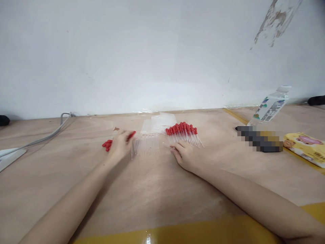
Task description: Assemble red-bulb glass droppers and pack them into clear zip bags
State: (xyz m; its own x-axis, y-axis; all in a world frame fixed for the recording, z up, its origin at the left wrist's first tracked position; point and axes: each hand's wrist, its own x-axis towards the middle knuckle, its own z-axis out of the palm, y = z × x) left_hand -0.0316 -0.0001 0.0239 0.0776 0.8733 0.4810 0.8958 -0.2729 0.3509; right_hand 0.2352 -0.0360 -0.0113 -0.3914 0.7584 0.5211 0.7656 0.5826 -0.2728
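Note:
My left hand (pixel 121 145) pinches a small red rubber bulb (pixel 132 135) between thumb and fingers, just left of a row of clear glass dropper tubes (pixel 147 145). Beside that wrist, more red bulbs (pixel 107 145) lie in a small pile, partly covered by the hand. At the right end of the row my right hand (pixel 185 155) rests low over the table, its fingertips closed on a thin clear dropper tube (pixel 166 145). Right behind it lie several droppers with red bulbs (pixel 181 128) fitted on their tubes, side by side in a fan.
Clear plastic sheets (pixel 162 121) lie behind the tubes, near the wall. To the right are a tilted water bottle (pixel 270 106), a blurred dark object (pixel 261 139) and a yellow wipes pack (pixel 304 147). A grey cable (pixel 48 138) runs along the left, over a white object (pixel 11 158).

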